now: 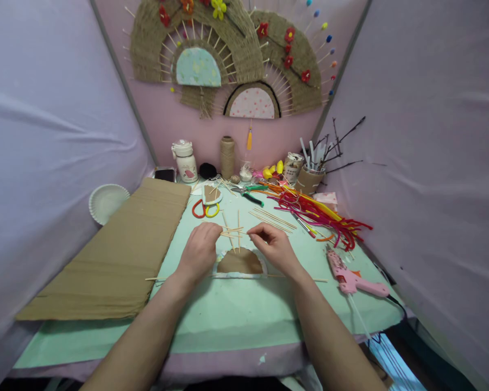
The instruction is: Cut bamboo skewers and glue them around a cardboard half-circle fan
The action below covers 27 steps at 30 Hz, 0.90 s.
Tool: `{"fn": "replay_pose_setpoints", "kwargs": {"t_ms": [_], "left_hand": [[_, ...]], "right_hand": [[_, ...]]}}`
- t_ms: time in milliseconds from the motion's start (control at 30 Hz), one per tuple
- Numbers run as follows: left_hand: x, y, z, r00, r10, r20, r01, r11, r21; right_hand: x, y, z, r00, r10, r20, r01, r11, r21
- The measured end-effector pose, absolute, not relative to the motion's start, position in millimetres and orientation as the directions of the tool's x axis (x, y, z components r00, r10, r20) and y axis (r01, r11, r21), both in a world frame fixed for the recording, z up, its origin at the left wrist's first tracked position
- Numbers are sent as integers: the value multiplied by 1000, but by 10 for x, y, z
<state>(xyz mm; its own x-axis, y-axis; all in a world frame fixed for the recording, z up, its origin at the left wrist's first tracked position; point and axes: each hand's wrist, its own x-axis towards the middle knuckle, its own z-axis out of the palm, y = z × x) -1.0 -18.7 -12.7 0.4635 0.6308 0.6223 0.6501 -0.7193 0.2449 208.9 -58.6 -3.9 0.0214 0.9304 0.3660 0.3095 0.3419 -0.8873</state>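
My left hand [199,247] is closed around thin wooden sticks [230,230] that cross in front of it. With thumb and fingertips my right hand [272,244] pinches the right end of a stick. Just below the hands lies a half-round cardboard piece [240,262] with a pale fabric edge. Two sticks stand out from its curved top, and a long stick [320,280] runs along its straight side, partly hidden by my forearms. More loose sticks [273,219] lie beyond my right hand.
A large cardboard sheet [110,255] covers the left side. Scissors [206,208], pliers [250,194] and pipe cleaners [318,212] lie at the back. A pink glue gun [352,279] is on the right, its cord off the edge. Twine fans [195,43] hang behind.
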Motion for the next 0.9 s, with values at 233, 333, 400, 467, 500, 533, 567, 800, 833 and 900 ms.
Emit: {"fn": "replay_pose_setpoints", "kwargs": {"t_ms": [233,333,400,467,500,533,567,800,833,900], "left_hand": [[-10,-198,-108,474,605,640,643,-734,218],[-15,-194,-112,441,589,678,598,-755,267],[-18,-191,-117,438,583,684,568,-769,292],[-18,-191,-129,459,587,667,561,-773,295],[-17,-193,-136,472,592,654,565,-772,291],[-16,-196,-143,480,599,641,571,-768,290],[-16,-199,-147,475,610,635,580,-759,296],[-84,-195,-64,151,717,680,674,-578,460],[-96,-190,-53,115,721,683,679,-559,476],[-110,-181,-44,75,732,677,682,-533,501]], "right_hand": [[2111,-610,-5,-1,959,283,200,278,-940],[2116,-619,0,-10,967,254,212,250,-945],[2119,-636,10,-49,971,236,174,241,-955],[2120,-656,28,-85,970,228,105,236,-966],[2121,-665,38,-98,969,227,77,235,-969],[2123,-669,46,-111,968,226,57,234,-971],[2130,-667,49,-125,966,224,44,231,-972],[2422,-511,-122,239,907,347,585,150,-797],[2484,-491,-162,280,898,338,710,44,-703],[2588,-464,-232,312,909,276,851,-138,-507]]}}
